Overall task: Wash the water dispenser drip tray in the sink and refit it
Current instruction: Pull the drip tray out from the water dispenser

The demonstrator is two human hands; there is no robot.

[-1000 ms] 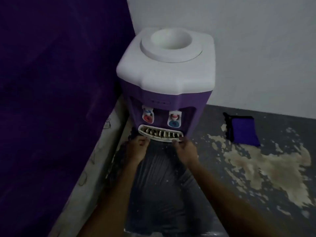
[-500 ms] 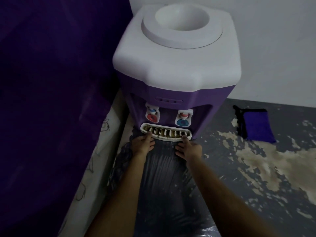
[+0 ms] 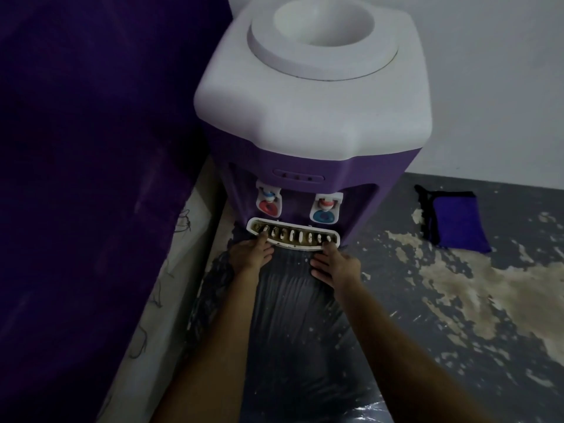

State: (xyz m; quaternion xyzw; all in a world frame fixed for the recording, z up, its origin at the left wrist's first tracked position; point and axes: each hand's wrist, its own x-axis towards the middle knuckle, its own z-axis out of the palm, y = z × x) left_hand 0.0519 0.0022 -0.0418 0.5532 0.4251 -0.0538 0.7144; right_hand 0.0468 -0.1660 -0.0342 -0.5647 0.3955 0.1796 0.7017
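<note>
The drip tray [image 3: 293, 238] is sitting in its slot at the foot of the water dispenser [image 3: 311, 117], under the two taps. The left hand [image 3: 250, 254] is pinching the tray's end at 9 o'clock, thumb on the grille. The right hand [image 3: 334, 267] is gripping the end at 3 o'clock — fingers curled below. A purple cloth [image 3: 454, 221] is lying on the floor at 3 o'clock of the dispenser, well apart.

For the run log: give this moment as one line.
stage: tray removal | tray: in dispenser, dirty | left hand: on tray's left end | right hand: on right end
</note>
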